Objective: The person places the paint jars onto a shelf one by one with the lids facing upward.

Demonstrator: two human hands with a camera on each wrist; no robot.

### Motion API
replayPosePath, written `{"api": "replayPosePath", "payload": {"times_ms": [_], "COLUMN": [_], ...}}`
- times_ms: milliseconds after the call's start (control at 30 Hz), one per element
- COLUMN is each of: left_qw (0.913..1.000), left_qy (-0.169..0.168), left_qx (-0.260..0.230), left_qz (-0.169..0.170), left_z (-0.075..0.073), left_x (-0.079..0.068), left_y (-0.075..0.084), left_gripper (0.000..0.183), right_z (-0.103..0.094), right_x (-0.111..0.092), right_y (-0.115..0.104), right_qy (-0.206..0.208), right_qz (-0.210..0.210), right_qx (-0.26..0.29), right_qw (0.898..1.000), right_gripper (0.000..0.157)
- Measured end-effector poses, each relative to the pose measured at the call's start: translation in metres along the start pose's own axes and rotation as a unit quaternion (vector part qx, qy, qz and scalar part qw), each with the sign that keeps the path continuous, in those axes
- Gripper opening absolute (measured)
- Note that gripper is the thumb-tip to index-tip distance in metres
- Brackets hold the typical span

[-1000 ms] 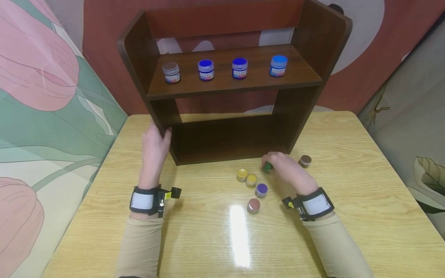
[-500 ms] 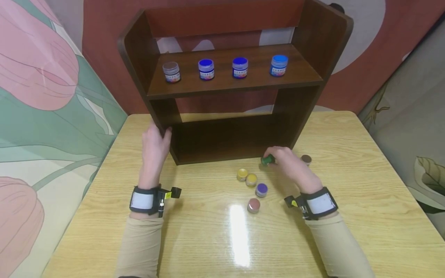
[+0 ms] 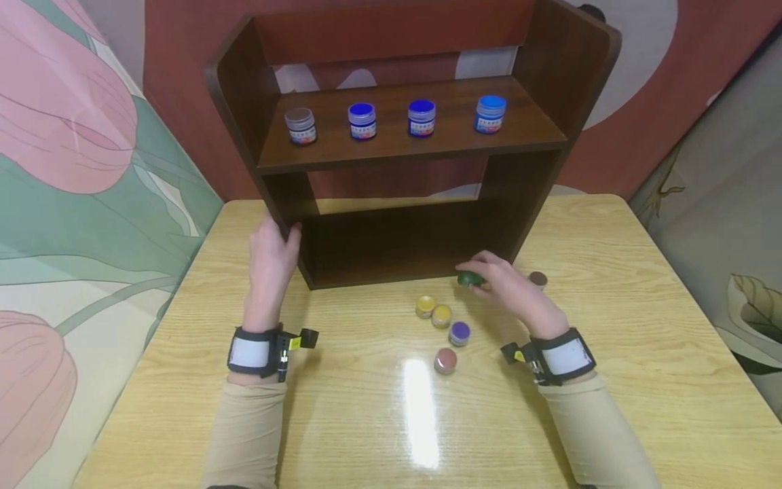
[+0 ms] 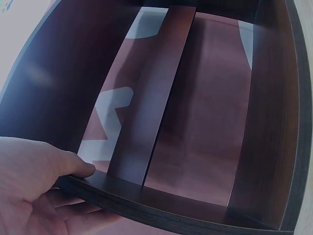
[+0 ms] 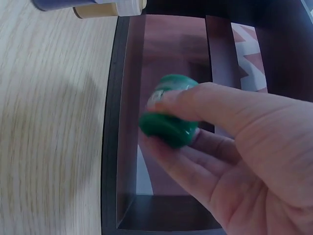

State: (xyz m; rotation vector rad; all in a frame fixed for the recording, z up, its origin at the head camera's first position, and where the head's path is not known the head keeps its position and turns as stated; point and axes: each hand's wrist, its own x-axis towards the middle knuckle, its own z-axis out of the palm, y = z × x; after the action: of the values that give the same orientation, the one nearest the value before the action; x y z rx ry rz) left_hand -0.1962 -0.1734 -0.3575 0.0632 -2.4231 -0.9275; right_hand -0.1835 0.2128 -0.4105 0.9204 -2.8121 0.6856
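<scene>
My left hand (image 3: pixel 270 261) grips the left side panel of a dark brown wooden shelf (image 3: pixel 397 151). In the left wrist view the thumb (image 4: pixel 80 166) lies on the panel's inner side and the other fingers are beneath it. My right hand (image 3: pixel 507 292) pinches a small green paint jar (image 3: pixel 469 278) between thumb and fingers, just in front of the shelf's bottom board. The right wrist view shows the green jar (image 5: pixel 168 131) tilted, with the thumb across its label.
Two yellow jars (image 3: pixel 425 307), a purple jar (image 3: pixel 459 333) and a pinkish jar (image 3: pixel 446 361) stand on the wooden table (image 3: pixel 354 407). A brown-lidded jar (image 3: pixel 538 279) is right of my right hand. Two dark blue jars (image 3: pixel 421 119), a light blue one (image 3: pixel 489 115) and a dull-lidded one (image 3: pixel 301 127) line the upper board.
My right hand has raised the green jar from the table and moved slightly toward the shelf; the jar has turned in the fingers. My left hand has stayed on the side panel.
</scene>
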Motion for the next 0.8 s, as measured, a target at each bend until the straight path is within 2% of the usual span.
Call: {"api": "replayPosePath", "payload": {"times_ms": [200, 333, 633, 800], "left_qw": [1.0000, 0.9999, 0.9999, 0.9998], "left_qy": [0.000, 0.005, 0.009, 0.013], "left_qx": [0.002, 0.004, 0.003, 0.001], "left_qz": [0.005, 0.008, 0.008, 0.014], "left_z": [-0.0008, -0.0007, 0.0008, 0.0016], "left_x": [-0.0001, -0.0001, 0.0002, 0.0008], "left_y": [0.0000, 0.0004, -0.0006, -0.0014], "left_gripper": [0.033, 0.033, 0.034, 0.033], "right_z": [0.0028, 0.0037, 0.0051, 0.0072], "right_x": [0.0032, 0.0037, 0.0022, 0.0015], "right_y": [0.0018, 0.0033, 0.0049, 0.0069], "right_qy": [-0.001, -0.003, -0.029, -0.038], "right_qz": [-0.011, -0.005, 0.014, 0.014], "right_qx": [0.020, 0.011, 0.032, 0.038], "right_qw": [1.000, 1.000, 0.999, 0.998], "right_gripper": [0.038, 0.034, 0.042, 0.036]}}
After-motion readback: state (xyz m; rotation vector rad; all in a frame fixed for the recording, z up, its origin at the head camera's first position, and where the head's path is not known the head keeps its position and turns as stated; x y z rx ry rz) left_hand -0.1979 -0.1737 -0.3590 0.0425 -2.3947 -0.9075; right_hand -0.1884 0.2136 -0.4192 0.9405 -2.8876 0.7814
